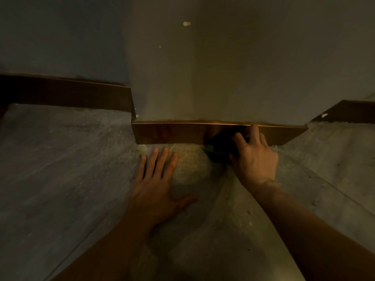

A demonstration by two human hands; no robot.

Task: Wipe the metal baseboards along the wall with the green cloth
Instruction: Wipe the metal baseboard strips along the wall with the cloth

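Note:
A brass-coloured metal baseboard (pixel 172 132) runs along the foot of a projecting wall column in dim light. My right hand (pixel 253 157) grips a dark green cloth (pixel 219 148) and presses it against the baseboard's front face, right of centre; the cloth's lower edge touches the floor. My left hand (pixel 158 183) lies flat on the floor with fingers spread, palm down, just in front of the baseboard and holding nothing. Another baseboard section (pixel 67 94) continues along the recessed wall on the left, and a third baseboard piece (pixel 345 111) shows at the far right.
The grey wall column (pixel 213 67) rises directly ahead with a small white chip (pixel 186 23). The floor (pixel 71 169) is speckled grey stone with tile seams. The column's left corner (pixel 133 116) steps back to the recessed wall.

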